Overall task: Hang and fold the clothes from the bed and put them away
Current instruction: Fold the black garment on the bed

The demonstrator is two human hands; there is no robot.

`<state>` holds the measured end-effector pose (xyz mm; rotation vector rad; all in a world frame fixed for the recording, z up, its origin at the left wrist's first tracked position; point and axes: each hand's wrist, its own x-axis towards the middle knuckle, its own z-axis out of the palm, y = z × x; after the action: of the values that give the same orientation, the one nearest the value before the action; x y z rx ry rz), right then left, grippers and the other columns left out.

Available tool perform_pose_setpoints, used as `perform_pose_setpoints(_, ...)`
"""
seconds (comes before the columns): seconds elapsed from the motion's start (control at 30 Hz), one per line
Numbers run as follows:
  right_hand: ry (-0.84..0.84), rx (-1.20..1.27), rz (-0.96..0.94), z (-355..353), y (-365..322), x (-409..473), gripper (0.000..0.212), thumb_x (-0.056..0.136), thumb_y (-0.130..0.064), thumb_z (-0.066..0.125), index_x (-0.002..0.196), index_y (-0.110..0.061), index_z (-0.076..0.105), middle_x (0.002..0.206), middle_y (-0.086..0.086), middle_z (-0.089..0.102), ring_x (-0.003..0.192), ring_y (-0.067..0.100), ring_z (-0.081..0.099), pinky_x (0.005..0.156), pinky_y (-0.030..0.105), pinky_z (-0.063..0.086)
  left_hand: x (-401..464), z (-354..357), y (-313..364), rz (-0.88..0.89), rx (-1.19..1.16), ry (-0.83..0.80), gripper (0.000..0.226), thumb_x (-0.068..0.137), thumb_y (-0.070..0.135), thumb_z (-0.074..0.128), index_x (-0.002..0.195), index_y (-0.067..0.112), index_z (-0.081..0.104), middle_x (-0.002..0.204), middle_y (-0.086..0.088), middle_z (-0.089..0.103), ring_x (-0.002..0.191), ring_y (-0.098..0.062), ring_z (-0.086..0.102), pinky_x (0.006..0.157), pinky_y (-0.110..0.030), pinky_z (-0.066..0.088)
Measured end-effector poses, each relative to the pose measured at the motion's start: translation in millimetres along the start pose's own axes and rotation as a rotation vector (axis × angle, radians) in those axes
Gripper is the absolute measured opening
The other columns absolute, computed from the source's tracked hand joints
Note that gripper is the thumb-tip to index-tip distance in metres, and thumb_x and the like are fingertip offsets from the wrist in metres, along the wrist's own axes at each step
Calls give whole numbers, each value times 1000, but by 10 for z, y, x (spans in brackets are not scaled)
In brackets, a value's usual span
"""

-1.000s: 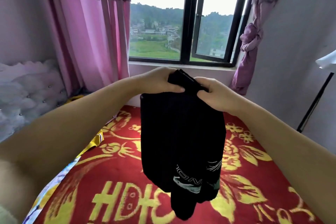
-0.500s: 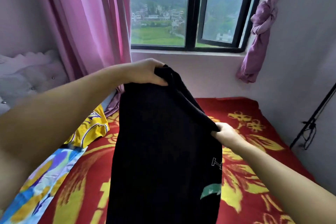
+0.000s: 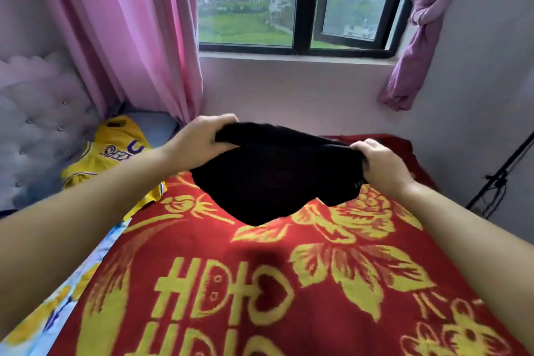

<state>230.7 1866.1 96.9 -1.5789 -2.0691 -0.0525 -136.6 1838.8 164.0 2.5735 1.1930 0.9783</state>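
A black garment [image 3: 271, 176] is held stretched out over the far part of the bed. My left hand [image 3: 202, 139] grips its left edge with curled fingers. My right hand [image 3: 381, 165] grips its right edge. The cloth sags between my hands and its lower edge hangs close to the red blanket [image 3: 260, 283], which has yellow flowers and letters on it. A yellow basketball jersey [image 3: 115, 153] lies at the head of the bed to the left.
A padded grey headboard [image 3: 37, 124] stands at the left. Pink curtains [image 3: 130, 23] hang beside the window [image 3: 289, 0], and a knotted purple curtain [image 3: 419, 23] hangs at the right. A black stand [image 3: 500, 179] leans by the right wall. A patterned sheet [image 3: 57, 298] shows at the lower left.
The garment hung down long from my left hand; now both hands hold it wide and low over the bed. My right hand moved up to its right edge. The view tilted down.
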Motion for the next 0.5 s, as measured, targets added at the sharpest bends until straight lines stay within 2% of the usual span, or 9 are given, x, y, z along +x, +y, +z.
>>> perform_pose_setpoints(0.07,-113,-60,-34,378,90,-416,34,80,3,59,111,-10,65,98,10,60,91,34,61,71,41,51,-524,424,-112,14,106,-102,26,76,22,52,94,6,62,79,5,58,72,-19,59,62,-31,46)
perform_pose_setpoints(0.13,-264,-100,-64,937,196,-935,40,79,4,59,115,-11,66,104,11,63,98,34,62,77,40,50,-1144,991,-276,65,224,-299,29,70,20,47,91,8,63,79,-2,61,69,-25,62,54,-32,49)
perform_pose_setpoints(0.2,-534,-163,-102,1484,249,-1514,47,86,-8,54,132,-20,55,128,6,56,121,27,53,98,37,41,-1816,1529,-393,90,325,-493,21,66,15,54,87,16,58,71,1,57,61,-21,60,46,-26,44)
perform_pose_setpoints(0.23,-715,-212,-115,1776,278,-1880,53,90,-13,50,142,-24,43,143,3,44,135,22,40,110,37,30,-2211,1823,-446,76,326,-575,26,61,17,64,86,20,57,69,4,57,57,-17,59,45,-22,42)
perform_pose_setpoints(0.3,-1020,-245,-85,2227,351,-2482,63,93,-15,45,150,-28,23,157,-2,21,146,14,14,119,45,9,-2888,2333,-532,-28,318,-807,54,39,34,85,88,27,62,68,9,60,55,-10,59,46,-15,42)
perform_pose_setpoints(0.33,-1106,-234,-43,2391,389,-2766,64,93,-14,44,150,-29,22,158,-3,18,147,13,11,119,47,6,-3202,2573,-537,-93,301,-891,68,30,40,88,92,29,63,69,11,61,56,-8,59,47,-12,43)
perform_pose_setpoints(0.4,-1101,-182,54,2575,490,-3067,56,93,-17,43,146,-29,31,154,-5,27,143,12,21,118,42,12,-3502,2924,-503,-145,280,-930,79,28,40,90,101,29,62,71,12,62,57,-6,58,49,-11,42)
perform_pose_setpoints(0.5,-1045,-130,141,2761,809,-3107,40,94,-19,41,133,-27,49,138,-5,45,129,15,42,107,29,32,-3367,3464,-391,-83,241,-813,57,42,39,87,96,27,71,76,11,62,63,-8,59,53,-13,46)
